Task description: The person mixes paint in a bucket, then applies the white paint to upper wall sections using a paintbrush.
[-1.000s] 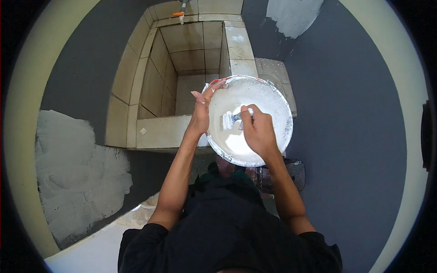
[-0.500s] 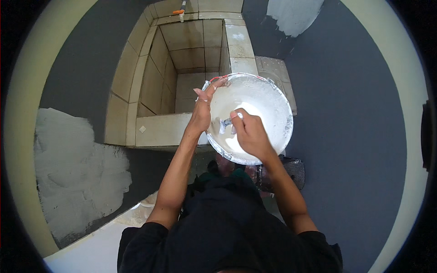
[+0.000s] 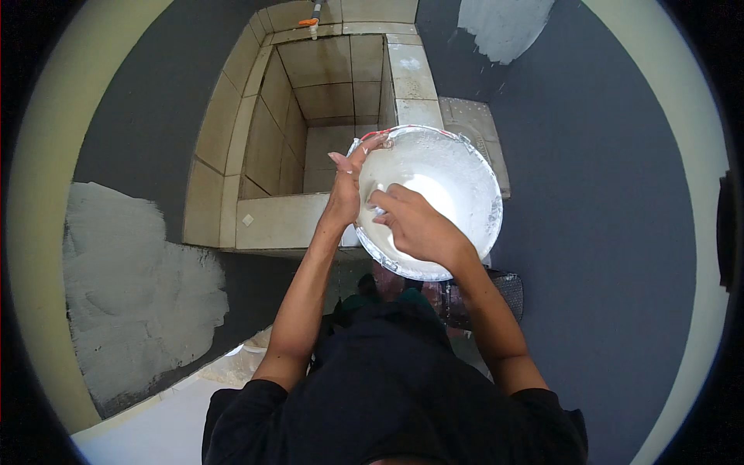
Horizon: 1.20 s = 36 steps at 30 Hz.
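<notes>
our left hand [image 3: 346, 194] gripping the rim of the white bucket [image 3: 465, 174], our right hand [image 3: 415, 225] inside it, fingers curled, cannot tell around what, tiled basin [image 3: 325, 101] just behind

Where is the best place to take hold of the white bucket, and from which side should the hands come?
Probably the rim, from the outer sides. The white bucket is round, open on top and coated inside with wet white mix, so its inner wall looks slippery. The left hand already grips the rim on the left edge. The right hand is inside, so the bare right rim seems the natural second hold.
</notes>
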Each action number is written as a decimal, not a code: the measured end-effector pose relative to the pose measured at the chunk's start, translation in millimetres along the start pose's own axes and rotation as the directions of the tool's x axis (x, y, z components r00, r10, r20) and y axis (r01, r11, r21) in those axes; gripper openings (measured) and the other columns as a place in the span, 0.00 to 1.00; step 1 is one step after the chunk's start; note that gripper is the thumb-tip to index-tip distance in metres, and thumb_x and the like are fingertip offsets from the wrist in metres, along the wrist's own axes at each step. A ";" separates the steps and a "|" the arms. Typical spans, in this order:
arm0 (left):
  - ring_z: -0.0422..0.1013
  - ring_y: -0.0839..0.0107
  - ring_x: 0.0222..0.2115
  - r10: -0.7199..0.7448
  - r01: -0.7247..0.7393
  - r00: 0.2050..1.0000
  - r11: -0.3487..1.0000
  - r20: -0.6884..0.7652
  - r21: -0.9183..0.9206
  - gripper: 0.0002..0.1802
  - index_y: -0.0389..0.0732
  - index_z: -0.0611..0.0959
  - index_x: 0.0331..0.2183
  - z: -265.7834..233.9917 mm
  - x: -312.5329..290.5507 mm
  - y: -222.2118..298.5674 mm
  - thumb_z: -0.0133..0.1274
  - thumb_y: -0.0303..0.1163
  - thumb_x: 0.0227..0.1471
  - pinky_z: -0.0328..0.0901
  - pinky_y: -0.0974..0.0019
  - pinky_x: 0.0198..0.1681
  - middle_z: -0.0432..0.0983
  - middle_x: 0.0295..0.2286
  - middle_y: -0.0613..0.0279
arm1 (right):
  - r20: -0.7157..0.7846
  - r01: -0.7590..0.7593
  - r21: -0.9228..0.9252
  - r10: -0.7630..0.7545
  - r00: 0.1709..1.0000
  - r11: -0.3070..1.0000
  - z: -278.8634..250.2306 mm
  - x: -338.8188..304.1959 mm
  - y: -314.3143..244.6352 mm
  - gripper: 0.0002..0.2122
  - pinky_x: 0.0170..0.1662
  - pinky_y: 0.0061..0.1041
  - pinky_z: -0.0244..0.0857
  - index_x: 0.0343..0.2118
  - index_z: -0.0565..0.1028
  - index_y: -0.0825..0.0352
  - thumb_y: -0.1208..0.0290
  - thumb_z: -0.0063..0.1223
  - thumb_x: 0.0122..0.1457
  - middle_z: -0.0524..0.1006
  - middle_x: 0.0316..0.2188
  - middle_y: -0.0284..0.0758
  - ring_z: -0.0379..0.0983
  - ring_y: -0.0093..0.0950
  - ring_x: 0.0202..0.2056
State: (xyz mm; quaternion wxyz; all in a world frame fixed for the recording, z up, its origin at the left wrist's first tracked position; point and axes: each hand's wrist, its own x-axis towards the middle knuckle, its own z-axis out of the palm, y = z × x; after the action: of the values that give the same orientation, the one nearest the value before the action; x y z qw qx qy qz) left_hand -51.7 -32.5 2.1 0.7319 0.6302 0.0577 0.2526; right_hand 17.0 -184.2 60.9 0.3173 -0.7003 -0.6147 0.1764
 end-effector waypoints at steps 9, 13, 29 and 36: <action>0.60 0.60 0.55 0.026 -0.027 1.000 0.998 -0.013 -0.057 0.60 0.32 0.67 0.56 -5.5 -0.4 7.2 0.10 0.77 0.49 0.51 0.59 0.61 0.65 0.53 0.49 | 0.031 0.061 0.070 -0.064 0.997 0.996 9.7 10.4 0.4 0.10 0.42 0.42 0.66 0.40 0.67 0.67 0.82 0.49 0.54 0.70 0.34 0.45 0.71 0.49 0.38; 0.60 0.61 0.55 0.030 -0.032 0.998 0.999 -0.050 -0.030 0.60 0.32 0.68 0.55 -10.5 -0.1 0.1 0.10 0.77 0.49 0.51 0.60 0.61 0.65 0.52 0.50 | -0.138 -0.010 0.042 0.015 0.990 0.999 6.9 4.4 -3.4 0.08 0.39 0.44 0.65 0.38 0.68 0.68 0.78 0.50 0.56 0.73 0.32 0.47 0.72 0.50 0.37; 0.49 0.56 0.63 0.098 -0.097 0.995 0.977 0.003 0.190 0.57 0.33 0.74 0.50 -4.7 11.8 -9.2 0.07 0.71 0.53 0.41 0.53 0.65 0.69 0.52 0.49 | -0.559 -0.383 0.246 0.453 0.694 0.890 -24.3 -22.6 -5.7 0.12 0.24 0.38 0.64 0.32 0.70 0.71 0.65 0.46 0.64 0.74 0.14 0.46 0.75 0.43 0.19; 0.63 0.54 0.56 0.240 -0.221 0.962 0.964 -0.133 0.145 0.47 0.31 0.79 0.42 8.8 14.6 -1.5 0.13 0.60 0.62 0.51 0.56 0.61 0.75 0.43 0.48 | -0.474 -0.167 0.728 0.665 0.577 0.665 -38.1 -57.6 37.5 0.14 0.24 0.20 0.63 0.34 0.68 0.72 0.65 0.36 0.69 0.77 0.21 0.40 0.73 0.22 0.20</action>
State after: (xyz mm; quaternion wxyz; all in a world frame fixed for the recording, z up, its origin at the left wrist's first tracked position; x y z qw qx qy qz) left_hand -35.1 -34.0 5.8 0.6488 0.6579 0.0545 0.3785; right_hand 58.9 -250.5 55.9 0.6811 -0.6990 -0.1532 0.1548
